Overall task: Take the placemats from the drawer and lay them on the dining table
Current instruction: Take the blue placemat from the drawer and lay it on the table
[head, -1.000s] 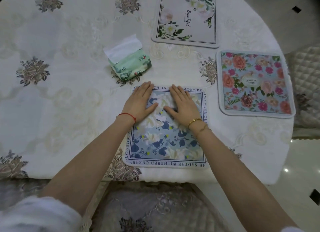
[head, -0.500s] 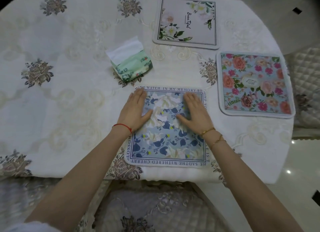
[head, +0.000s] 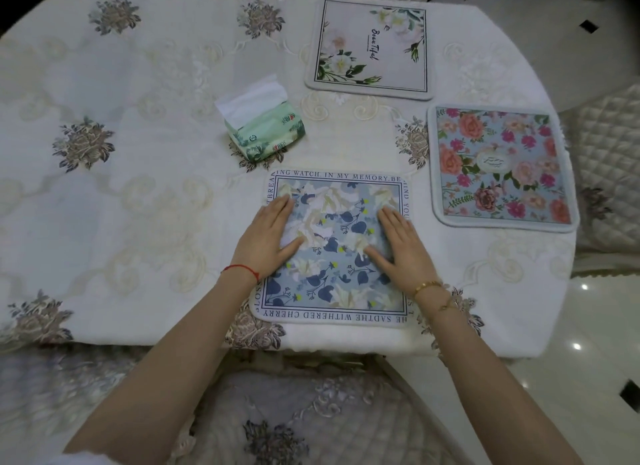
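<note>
While both hands are laid flat on it, the blue mat (head: pixel 332 249) is seen at the near edge of the table (head: pixel 104 222), straight ahead of the person. The left hand (head: pixel 268 239) is pressed, fingers straight, over the mat's left border, and the right hand (head: pixel 403 248) is spread likewise just inside its right border; nothing is gripped by either. The mat is roughly square, so no long axis is offered, and its edges are set nearly parallel to the table's near edge. Both hands are equally close, one per side, so smoothing or a small shift could be done by either. A soft, slightly fuzzy cloth with rounded corners and a printed text border is suggested. Two more mats are already laid: a pink mat (head: pixel 502 166) just to the right and a white mat (head: pixel 370 47) farther off. A tissue pack (head: pixel 265 132) lies to the far left of the blue mat, on an embroidered cloth.
</note>
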The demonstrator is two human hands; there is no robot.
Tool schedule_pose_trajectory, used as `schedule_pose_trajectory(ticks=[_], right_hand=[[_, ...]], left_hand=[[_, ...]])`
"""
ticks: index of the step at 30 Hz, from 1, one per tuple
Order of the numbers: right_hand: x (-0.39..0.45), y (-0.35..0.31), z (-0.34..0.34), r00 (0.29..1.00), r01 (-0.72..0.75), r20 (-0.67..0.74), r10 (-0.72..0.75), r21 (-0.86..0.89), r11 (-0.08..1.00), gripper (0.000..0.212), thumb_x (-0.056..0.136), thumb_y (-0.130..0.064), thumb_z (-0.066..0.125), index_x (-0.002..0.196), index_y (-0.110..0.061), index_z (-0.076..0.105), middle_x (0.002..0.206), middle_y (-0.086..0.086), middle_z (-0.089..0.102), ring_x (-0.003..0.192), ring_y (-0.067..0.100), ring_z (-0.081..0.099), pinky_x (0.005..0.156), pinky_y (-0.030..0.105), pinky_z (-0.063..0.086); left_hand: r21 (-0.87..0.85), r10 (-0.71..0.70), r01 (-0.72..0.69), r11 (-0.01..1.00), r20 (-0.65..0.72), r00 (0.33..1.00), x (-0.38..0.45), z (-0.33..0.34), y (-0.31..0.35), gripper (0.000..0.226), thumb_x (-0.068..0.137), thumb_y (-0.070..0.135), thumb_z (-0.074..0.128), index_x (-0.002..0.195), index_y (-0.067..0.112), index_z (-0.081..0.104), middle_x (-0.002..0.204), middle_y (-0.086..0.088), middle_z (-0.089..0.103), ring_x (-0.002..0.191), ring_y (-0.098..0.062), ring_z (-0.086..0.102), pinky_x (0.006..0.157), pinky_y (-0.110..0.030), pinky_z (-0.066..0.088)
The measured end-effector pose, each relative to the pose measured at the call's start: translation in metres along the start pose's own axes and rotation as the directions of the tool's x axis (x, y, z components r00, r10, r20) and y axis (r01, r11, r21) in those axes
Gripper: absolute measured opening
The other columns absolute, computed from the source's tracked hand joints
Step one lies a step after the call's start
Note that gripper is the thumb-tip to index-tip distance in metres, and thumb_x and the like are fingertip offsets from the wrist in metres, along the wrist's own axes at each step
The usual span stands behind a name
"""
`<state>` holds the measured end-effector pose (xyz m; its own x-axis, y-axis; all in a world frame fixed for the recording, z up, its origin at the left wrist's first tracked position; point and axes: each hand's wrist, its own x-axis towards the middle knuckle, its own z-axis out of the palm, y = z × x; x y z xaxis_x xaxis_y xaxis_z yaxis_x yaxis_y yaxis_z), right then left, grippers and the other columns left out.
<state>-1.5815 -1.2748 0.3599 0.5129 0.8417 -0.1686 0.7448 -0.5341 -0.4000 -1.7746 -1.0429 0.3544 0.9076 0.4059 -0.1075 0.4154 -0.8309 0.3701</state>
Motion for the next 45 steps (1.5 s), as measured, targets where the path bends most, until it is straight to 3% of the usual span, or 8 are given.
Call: schedule_pose_trajectory(ticks=[7, 12, 16, 22, 35, 40, 43, 45], right_hand=[[-0.035, 0.002, 0.004, 0.994, -0.105, -0.011, 0.105, -0.007, 0.994, 0.075, 0.097, -0.053, 0.038, 0.153, -0.016, 0.004, 0.161, -0.002, 0.0, 0.147, 0.011, -0.008, 0.12, 0.034, -0.005], [-0.062, -0.037, 0.024, 0.997, 0.049, 0.055, -0.046, -0.055, 0.997, 0.074, 0.097, -0.059, 0.025, 0.153, -0.018, -0.001, 0.161, 0.0, -0.006, 0.146, 0.012, -0.016, 0.12, 0.034, -0.006], [-0.071, -0.063, 0.045, 0.995, 0.069, 0.073, -0.063, -0.094, 0.993, 0.076, 0.096, -0.06, 0.025, 0.153, -0.017, -0.002, 0.161, 0.001, -0.007, 0.147, 0.015, -0.013, 0.12, 0.039, -0.005], [-0.088, -0.055, 0.041, 0.996, 0.059, 0.08, -0.048, -0.135, 0.989, 0.077, 0.096, -0.063, 0.023, 0.153, -0.018, -0.005, 0.161, -0.002, -0.009, 0.147, 0.012, -0.012, 0.12, 0.034, -0.005], [-0.138, -0.017, 0.026, 0.991, -0.108, 0.058, 0.118, -0.151, 0.983, 0.076, 0.094, -0.063, 0.008, 0.151, -0.017, -0.009, 0.159, -0.001, -0.014, 0.144, 0.008, -0.02, 0.118, 0.029, -0.013], [-0.116, -0.044, 0.035, 0.996, 0.003, 0.084, 0.008, -0.133, 0.991, 0.073, 0.096, -0.059, 0.011, 0.152, -0.016, -0.006, 0.16, 0.0, -0.012, 0.145, 0.012, -0.018, 0.119, 0.032, -0.011], [-0.108, -0.053, 0.043, 0.998, 0.0, 0.07, 0.01, -0.139, 0.99, 0.071, 0.097, -0.057, 0.013, 0.152, -0.016, -0.005, 0.16, 0.001, -0.009, 0.146, 0.014, -0.015, 0.119, 0.032, -0.01], [-0.111, -0.045, 0.042, 0.997, -0.026, 0.066, 0.036, -0.149, 0.989, 0.07, 0.098, -0.056, 0.012, 0.152, -0.016, -0.008, 0.16, 0.0, -0.013, 0.146, 0.012, -0.018, 0.119, 0.031, -0.009]], left_hand=[[0.013, -0.067, 0.067, 0.998, 0.023, 0.997, -0.034, -0.002, -0.001, 0.082, 0.09, 0.061, 0.019, 0.153, 0.011, 0.009, 0.161, -0.005, 0.005, 0.148, -0.017, 0.001, 0.119, -0.029, -0.004], [-0.021, -0.011, 0.013, 1.0, 0.05, 0.999, -0.071, 0.01, 0.03, 0.075, 0.095, 0.055, 0.029, 0.153, 0.013, 0.008, 0.159, 0.0, -0.001, 0.148, -0.014, -0.004, 0.12, -0.028, -0.005], [-0.027, -0.047, 0.05, 0.998, 0.096, 0.994, -0.09, 0.024, 0.048, 0.077, 0.096, 0.052, 0.037, 0.153, 0.016, 0.0, 0.16, 0.002, -0.007, 0.147, -0.012, -0.012, 0.121, -0.031, -0.003], [0.021, -0.082, 0.08, 0.997, 0.106, 0.991, -0.109, 0.025, 0.043, 0.08, 0.093, 0.063, 0.023, 0.153, 0.018, -0.003, 0.161, 0.004, -0.01, 0.147, -0.009, -0.012, 0.12, -0.029, -0.003], [0.021, -0.159, 0.158, 0.987, 0.09, 0.983, -0.128, 0.018, 0.045, 0.074, 0.098, 0.048, 0.036, 0.151, 0.016, -0.006, 0.156, 0.003, -0.015, 0.145, -0.011, -0.013, 0.118, -0.028, -0.007], [0.008, -0.05, 0.049, 0.999, 0.161, 0.986, -0.121, 0.022, 0.055, 0.071, 0.099, 0.047, 0.032, 0.152, 0.015, -0.002, 0.159, 0.0, -0.011, 0.146, -0.013, -0.013, 0.121, -0.033, -0.002], [0.004, -0.037, 0.036, 0.999, 0.152, 0.988, -0.12, 0.025, 0.056, 0.076, 0.093, 0.058, 0.017, 0.152, 0.015, -0.001, 0.159, 0.001, -0.011, 0.146, -0.014, -0.012, 0.121, -0.032, -0.002], [0.013, -0.063, 0.062, 0.998, 0.138, 0.988, -0.122, 0.024, 0.05, 0.08, 0.092, 0.061, 0.021, 0.152, 0.015, -0.004, 0.157, 0.003, -0.014, 0.146, -0.012, -0.014, 0.119, -0.028, -0.006]])
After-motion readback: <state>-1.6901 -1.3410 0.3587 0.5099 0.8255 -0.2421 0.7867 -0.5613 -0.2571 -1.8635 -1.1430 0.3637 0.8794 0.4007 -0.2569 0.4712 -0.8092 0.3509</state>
